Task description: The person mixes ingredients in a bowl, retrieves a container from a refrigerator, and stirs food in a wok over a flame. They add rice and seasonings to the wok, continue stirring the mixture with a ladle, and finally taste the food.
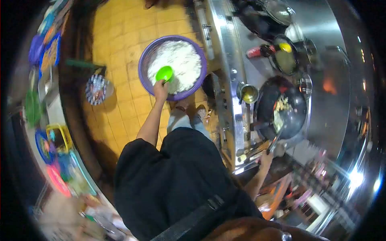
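We're clamping L hand [160, 90] on green scoop [164, 74], digging in rice [181, 60], purple basket [142, 66] sitting on floor [120, 36]. R hand [266, 158] is gripping spatula [276, 141] in wok [298, 107]. Risk: attn split, so rice spilling en route and wok food scorching.

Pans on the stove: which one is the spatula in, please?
The big black wok with food, nearest the right hand; the smaller pans sit farther back.
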`<state>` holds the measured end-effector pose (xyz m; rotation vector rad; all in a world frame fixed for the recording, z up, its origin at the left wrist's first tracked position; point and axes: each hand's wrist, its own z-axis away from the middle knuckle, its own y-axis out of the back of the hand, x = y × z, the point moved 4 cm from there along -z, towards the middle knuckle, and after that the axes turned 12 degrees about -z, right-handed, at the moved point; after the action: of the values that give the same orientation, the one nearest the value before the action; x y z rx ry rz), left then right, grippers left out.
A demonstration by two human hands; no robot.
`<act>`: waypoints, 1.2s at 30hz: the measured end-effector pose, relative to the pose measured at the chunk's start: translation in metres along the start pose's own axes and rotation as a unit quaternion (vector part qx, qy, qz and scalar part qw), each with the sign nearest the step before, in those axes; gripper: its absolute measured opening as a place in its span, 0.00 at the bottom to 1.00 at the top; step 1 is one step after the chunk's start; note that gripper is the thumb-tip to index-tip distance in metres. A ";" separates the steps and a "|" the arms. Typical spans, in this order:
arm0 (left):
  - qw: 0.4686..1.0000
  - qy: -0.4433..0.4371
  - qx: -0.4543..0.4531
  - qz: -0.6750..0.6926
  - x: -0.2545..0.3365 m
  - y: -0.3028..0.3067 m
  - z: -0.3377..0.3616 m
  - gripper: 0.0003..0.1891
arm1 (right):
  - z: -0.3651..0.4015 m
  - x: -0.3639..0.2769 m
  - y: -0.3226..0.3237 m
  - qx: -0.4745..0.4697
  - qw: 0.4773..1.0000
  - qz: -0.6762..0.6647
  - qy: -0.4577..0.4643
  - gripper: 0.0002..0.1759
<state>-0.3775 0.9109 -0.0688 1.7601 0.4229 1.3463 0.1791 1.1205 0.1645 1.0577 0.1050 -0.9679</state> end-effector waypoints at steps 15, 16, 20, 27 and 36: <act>0.971 0.032 -0.065 0.229 0.104 0.046 0.046 0.20 | 0.100 -0.207 -0.457 -0.558 0.814 0.082 0.138 0.22; 0.986 0.074 -0.010 0.150 0.087 0.053 0.044 0.29 | 0.103 -0.231 -0.474 -0.498 0.773 0.144 0.366 0.25; 0.944 0.280 0.173 0.024 -0.012 0.018 0.054 0.37 | 0.094 -0.293 -0.551 -0.275 0.663 0.213 0.663 0.35; 0.908 0.336 0.176 0.177 -0.058 -0.027 0.038 0.29 | 0.104 -0.252 -0.602 -0.160 0.531 0.391 0.734 0.35; 0.873 0.406 0.220 0.157 -0.052 -0.032 0.039 0.27 | 0.085 -0.242 -0.606 -0.269 0.591 0.390 0.652 0.37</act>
<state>-0.3541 0.8763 -0.1283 1.5609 0.9942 2.3722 -0.4296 1.1218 -0.0860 0.8674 0.9952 0.7979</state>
